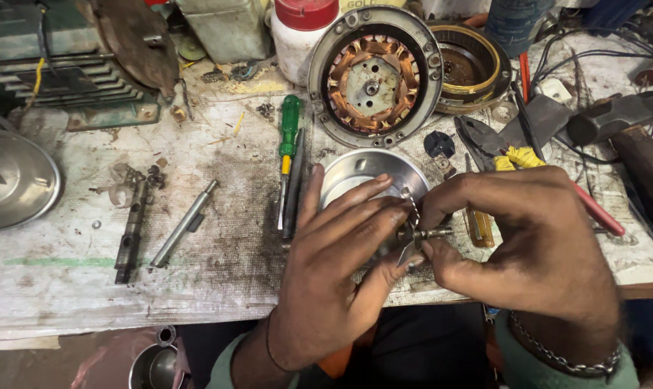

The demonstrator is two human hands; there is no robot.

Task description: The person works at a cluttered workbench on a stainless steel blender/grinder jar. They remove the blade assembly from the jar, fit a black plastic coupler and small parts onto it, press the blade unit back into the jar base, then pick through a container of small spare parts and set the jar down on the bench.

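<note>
My left hand [334, 266] and my right hand [524, 238] meet at the bench's front edge, both gripping a small metal shaft with a toothed disc [413, 234]. The left fingers press the disc from the left; the right thumb and fingers pinch the shaft's right end. Just behind the hands sits a round shiny metal cover [362, 173], partly hidden by my left fingers. Behind that leans a ring-shaped stator with copper windings [374, 75].
A green-handled screwdriver [289, 137] and a dark rod lie left of the cover. A steel tube [185, 222] and a dark bracket [131, 234] lie further left. Pliers [485, 140], a hammer [618, 115] and a red-capped white jar [301, 32] crowd the back right. A silver dish [13, 180] sits at far left.
</note>
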